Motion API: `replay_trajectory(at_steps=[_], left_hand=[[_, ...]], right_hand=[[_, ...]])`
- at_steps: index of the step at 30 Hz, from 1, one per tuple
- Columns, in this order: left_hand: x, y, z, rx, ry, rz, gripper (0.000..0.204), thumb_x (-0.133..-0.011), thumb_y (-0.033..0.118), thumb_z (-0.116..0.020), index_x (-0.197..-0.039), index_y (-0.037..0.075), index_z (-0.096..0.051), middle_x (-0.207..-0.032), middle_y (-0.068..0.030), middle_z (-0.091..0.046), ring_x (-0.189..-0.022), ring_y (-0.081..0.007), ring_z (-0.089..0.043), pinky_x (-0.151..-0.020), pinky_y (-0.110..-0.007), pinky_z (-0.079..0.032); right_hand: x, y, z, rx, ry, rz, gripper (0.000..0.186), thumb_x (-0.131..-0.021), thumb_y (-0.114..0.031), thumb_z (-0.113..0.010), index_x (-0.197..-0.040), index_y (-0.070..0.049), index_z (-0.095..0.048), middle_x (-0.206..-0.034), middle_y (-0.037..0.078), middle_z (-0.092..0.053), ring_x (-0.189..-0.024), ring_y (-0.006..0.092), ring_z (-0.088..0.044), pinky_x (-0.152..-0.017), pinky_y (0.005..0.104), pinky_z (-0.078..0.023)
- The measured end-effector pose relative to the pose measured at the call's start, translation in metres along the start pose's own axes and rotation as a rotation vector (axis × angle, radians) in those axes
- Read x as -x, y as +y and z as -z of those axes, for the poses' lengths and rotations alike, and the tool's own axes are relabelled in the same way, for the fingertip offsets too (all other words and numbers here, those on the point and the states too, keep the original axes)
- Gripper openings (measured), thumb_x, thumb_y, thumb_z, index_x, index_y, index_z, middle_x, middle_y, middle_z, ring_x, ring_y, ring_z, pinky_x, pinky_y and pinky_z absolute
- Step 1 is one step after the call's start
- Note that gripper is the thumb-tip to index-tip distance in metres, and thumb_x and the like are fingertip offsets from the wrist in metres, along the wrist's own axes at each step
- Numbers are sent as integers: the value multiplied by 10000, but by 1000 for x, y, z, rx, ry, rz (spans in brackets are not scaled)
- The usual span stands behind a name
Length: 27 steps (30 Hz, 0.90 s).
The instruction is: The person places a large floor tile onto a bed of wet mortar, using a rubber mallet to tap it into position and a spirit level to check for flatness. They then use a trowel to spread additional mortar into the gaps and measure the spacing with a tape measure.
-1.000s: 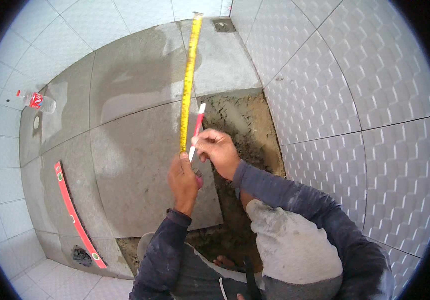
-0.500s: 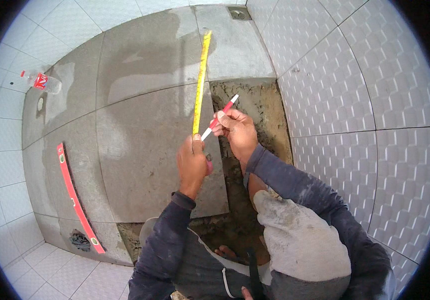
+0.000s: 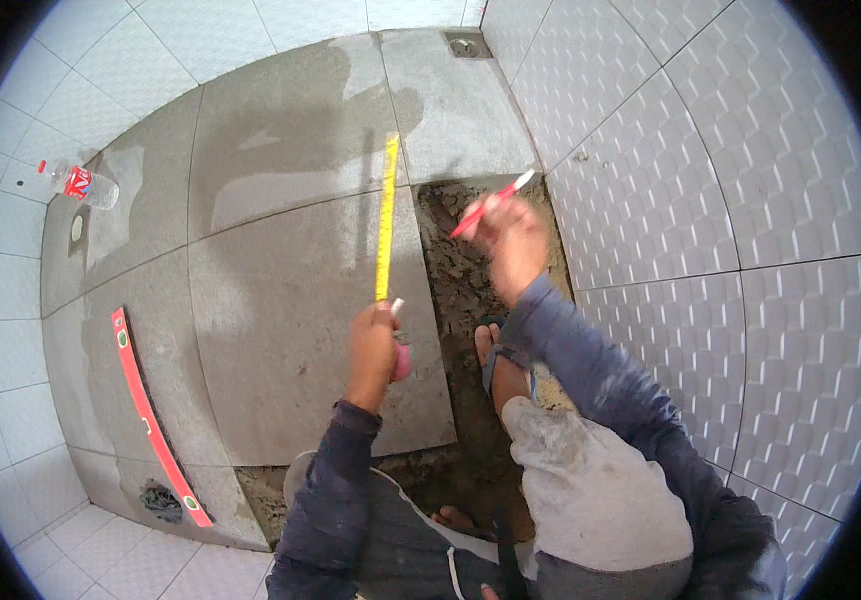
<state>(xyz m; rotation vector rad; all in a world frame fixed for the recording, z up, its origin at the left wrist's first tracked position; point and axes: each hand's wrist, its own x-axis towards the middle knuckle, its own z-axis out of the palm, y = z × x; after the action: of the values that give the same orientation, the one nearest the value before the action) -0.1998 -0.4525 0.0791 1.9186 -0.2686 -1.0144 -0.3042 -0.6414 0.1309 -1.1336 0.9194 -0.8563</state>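
Note:
My left hand (image 3: 373,345) is closed round a tape measure with a pink case (image 3: 403,362). Its yellow blade (image 3: 387,220) stands out forward over the grey floor tiles (image 3: 301,330). A small white cap (image 3: 398,307) pokes up by the thumb of that hand. To the right, my right hand (image 3: 513,240), a little blurred, grips a red marker (image 3: 481,212) with a white back end. The marker's bare red tip points down and left, above the strip of rough mortar (image 3: 471,300) beside the tiles.
A red spirit level (image 3: 156,420) lies on the tiles at left, near a hole holding dark crumpled material (image 3: 161,502). A plastic bottle (image 3: 91,188) lies at the far left. The textured white wall (image 3: 651,210) rises on the right; a floor drain (image 3: 467,45) sits in the far corner.
The marker has come out of its cap. My right hand has moved right with the marker, and the cap stays at my left hand. The tape's far end is nearer.

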Motion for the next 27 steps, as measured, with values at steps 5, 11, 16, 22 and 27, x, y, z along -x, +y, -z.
replay_trajectory(at_steps=[5, 11, 16, 22, 27], left_hand=[[-8, -1, 19, 16, -7, -203, 437, -984, 364, -531, -938, -32, -711, -697, -41, -597, -662, -131, -528, -630, -325, -414], [-11, 15, 31, -196, -153, -196, 431, -987, 372, -559, -941, -23, -726, -808, -49, -667, -737, -133, -547, -696, -303, -433], [-11, 17, 24, -175, -195, -204, 449, -987, 369, -549, -861, -35, -701, -736, -34, -619, -699, -125, -514, -654, -300, -404], [-18, 11, 17, -199, -261, -296, 463, -965, 358, -548, -789, -50, -678, -603, -57, -531, -601, -148, -497, -579, -342, -384], [-24, -3, 18, -284, -318, -217, 421, -969, 350, -569, -826, -25, -698, -699, -13, -590, -669, -113, -499, -627, -303, -398]], right_hand=[[-12, -19, 34, 931, -480, 378, 226, -837, -16, -627, -1034, -87, -712, -859, 92, -670, -761, 244, -645, -718, 402, -495], [12, -16, 22, 1198, -710, 882, 352, -699, -41, -651, -1033, -119, -729, -919, 70, -633, -946, 292, -603, -846, 425, -449], [14, -10, 20, 1179, -742, 818, 326, -684, -69, -651, -1000, -106, -725, -925, 78, -626, -955, 308, -584, -853, 437, -454], [20, 4, 27, 1161, -808, 843, 357, -665, -90, -659, -1018, -80, -707, -944, 89, -614, -959, 315, -584, -869, 432, -456], [30, 30, 24, 1064, -912, 896, 273, -672, -73, -674, -945, -72, -684, -975, 83, -614, -986, 290, -578, -890, 420, -464]])
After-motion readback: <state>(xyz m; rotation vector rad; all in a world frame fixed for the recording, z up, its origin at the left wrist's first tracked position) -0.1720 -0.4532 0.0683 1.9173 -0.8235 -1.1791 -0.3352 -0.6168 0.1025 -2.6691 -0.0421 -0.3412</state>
